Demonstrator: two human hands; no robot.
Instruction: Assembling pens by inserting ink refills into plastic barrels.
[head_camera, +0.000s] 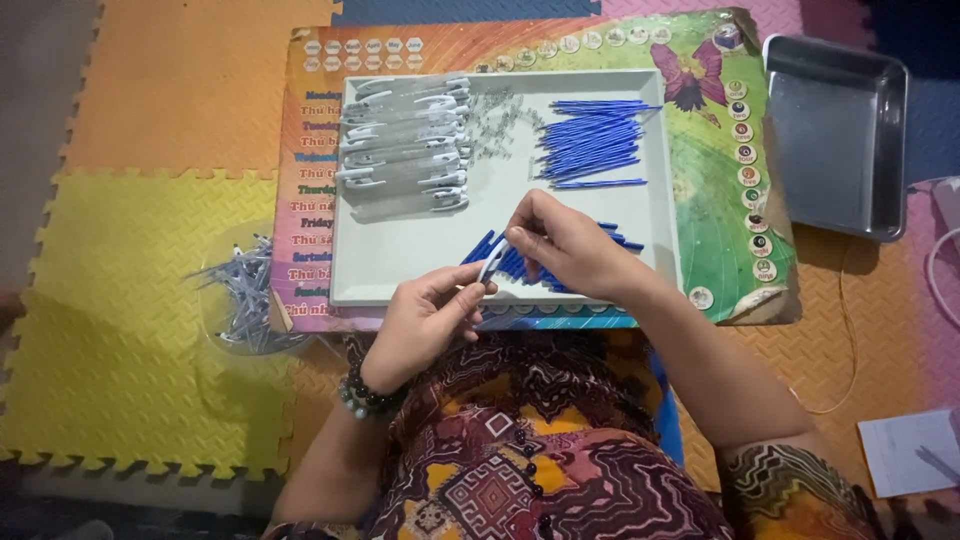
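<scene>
— What do the hands hold?
— A white pen barrel (491, 262), pinched between them: the left hand (425, 315) grips its lower end with thumb and fingers, and the right hand (570, 245) closes its fingertips on the upper end.
— Where is it?
— Just above the near edge of the white tray (400, 262), over a pile of blue pen parts (520, 262).
— What else lies in the tray?
— A bundle of blue refills (595, 145) at the far right, a stack of white pen barrels (408, 145) at the far left, small springs (495, 120) between them.
— And around it?
— A colourful board (720, 200) under the tray, a metal pan (835, 135) to the right, clear tubes (245, 295) on the foam mat (130, 270) to the left.
</scene>
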